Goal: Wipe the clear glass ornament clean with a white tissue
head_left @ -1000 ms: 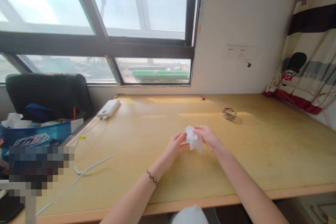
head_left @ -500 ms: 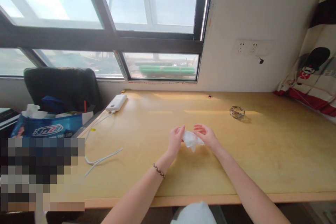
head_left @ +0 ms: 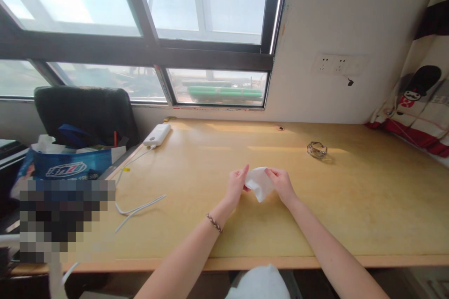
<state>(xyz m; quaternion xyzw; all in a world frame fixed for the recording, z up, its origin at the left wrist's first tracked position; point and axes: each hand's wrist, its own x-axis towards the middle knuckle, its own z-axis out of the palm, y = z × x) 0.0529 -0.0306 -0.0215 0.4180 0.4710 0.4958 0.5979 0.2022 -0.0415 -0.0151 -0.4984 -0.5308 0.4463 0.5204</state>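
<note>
A thin white tissue (head_left: 259, 183) is stretched between my two hands above the wooden table, one loose corner hanging down. My left hand (head_left: 237, 186), with a braided bracelet on its wrist, pinches the tissue's left edge with the thumb on top. At the upper right edge my right hand (head_left: 281, 184) grips it between thumb and fingers. Farther back to the right, a metal watch or bracelet (head_left: 317, 150) stands on the tabletop, apart from both hands.
The wooden table (head_left: 351, 215) reaches back to the wall and window. A white power bank (head_left: 157, 135) with a white cable (head_left: 140, 207) lies at its left side. Left of the table are a black chair (head_left: 84, 112) and a blue bag (head_left: 70, 163).
My right hand has closed its fingers on the tissue's upper edge, where they were spread before. The tissue is now opened out flatter and wider between the hands.
</note>
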